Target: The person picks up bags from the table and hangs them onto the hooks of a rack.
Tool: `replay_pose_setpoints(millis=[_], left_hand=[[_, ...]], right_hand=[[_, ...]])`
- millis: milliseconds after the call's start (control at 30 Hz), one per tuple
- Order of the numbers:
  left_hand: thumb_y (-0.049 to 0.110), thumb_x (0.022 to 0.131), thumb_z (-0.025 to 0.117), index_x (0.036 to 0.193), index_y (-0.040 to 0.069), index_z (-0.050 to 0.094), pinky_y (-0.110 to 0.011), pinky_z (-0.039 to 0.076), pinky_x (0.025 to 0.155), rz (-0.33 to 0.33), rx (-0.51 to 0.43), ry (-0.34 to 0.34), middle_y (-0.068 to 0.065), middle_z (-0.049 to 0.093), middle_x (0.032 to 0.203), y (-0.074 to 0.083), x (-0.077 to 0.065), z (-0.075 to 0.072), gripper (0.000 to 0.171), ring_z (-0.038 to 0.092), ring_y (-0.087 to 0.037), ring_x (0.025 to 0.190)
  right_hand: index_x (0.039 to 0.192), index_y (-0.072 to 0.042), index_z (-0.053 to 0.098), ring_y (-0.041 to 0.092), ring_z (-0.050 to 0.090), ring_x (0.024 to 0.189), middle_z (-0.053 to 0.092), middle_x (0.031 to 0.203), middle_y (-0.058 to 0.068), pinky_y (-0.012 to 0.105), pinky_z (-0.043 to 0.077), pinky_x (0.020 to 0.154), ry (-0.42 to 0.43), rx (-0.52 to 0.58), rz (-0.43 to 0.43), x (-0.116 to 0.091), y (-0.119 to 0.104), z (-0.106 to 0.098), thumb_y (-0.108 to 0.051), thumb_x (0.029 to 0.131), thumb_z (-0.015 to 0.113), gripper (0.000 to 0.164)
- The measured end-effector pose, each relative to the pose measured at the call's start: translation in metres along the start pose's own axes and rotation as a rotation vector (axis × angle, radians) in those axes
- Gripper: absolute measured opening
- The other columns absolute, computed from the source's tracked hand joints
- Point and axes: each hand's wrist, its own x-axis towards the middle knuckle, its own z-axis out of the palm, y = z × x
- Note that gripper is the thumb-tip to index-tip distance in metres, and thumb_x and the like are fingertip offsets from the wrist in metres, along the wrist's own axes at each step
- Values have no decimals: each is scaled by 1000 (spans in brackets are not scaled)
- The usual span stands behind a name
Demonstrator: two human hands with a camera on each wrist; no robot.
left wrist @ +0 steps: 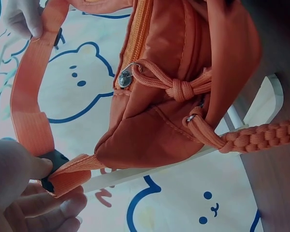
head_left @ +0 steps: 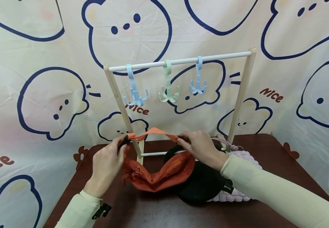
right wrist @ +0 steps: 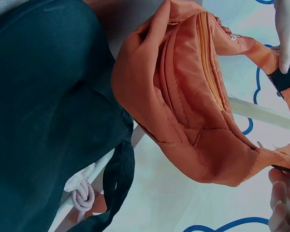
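Observation:
An orange waist bag [head_left: 155, 179] hangs by its strap [head_left: 154, 130] between my two hands, low in front of the rack. My left hand [head_left: 104, 166] pinches the strap at a black buckle [left wrist: 55, 157], thumb on top of it. At the strap's other end, my right hand [head_left: 202, 148] grips near a thin black piece [right wrist: 285, 169]. The strap arches between the hands. On the bag's front show an orange zipper [right wrist: 210, 63] and, in the left wrist view, a knotted cord pull [left wrist: 179, 89] and a braided cord [left wrist: 261, 137].
A wooden rack with a white top rail [head_left: 181, 61] stands at the back of the brown table [head_left: 153, 210]. Two blue hooks [head_left: 136, 95] [head_left: 198, 85] and a green hook [head_left: 168, 91] hang from it. Right of the orange bag lie a black bag [head_left: 201, 186] and a pink puffy bag [head_left: 245, 158].

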Motion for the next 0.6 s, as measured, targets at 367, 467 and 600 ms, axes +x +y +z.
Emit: replay_pose_setpoints(millis=[367, 467, 600], left_hand=[[16, 92, 75, 115, 0, 67, -36, 40, 44, -8, -18, 9, -15, 70, 69, 1, 4, -8, 29, 47, -18, 45], [15, 92, 75, 114, 0, 67, -37, 41, 44, -5, -18, 21, -15, 69, 68, 0, 6, -10, 28, 47, -18, 45], [14, 92, 74, 111, 0, 66, -39, 42, 44, -3, -19, 44, -13, 67, 66, -1, 7, -13, 25, 48, -19, 45]], right_hand=[[95, -15, 76, 2, 44, 52, 67, 69, -6, 22, 35, 49, 19, 20, -21, 4, -4, -5, -23, 98, 68, 11], [95, -15, 76, 1, 45, 52, 68, 70, -6, 22, 36, 49, 32, 17, -36, 5, -5, -7, -22, 97, 68, 11], [94, -15, 76, 1, 45, 51, 68, 70, -6, 22, 36, 49, 45, 11, -58, 5, -6, -9, -22, 97, 69, 10]])
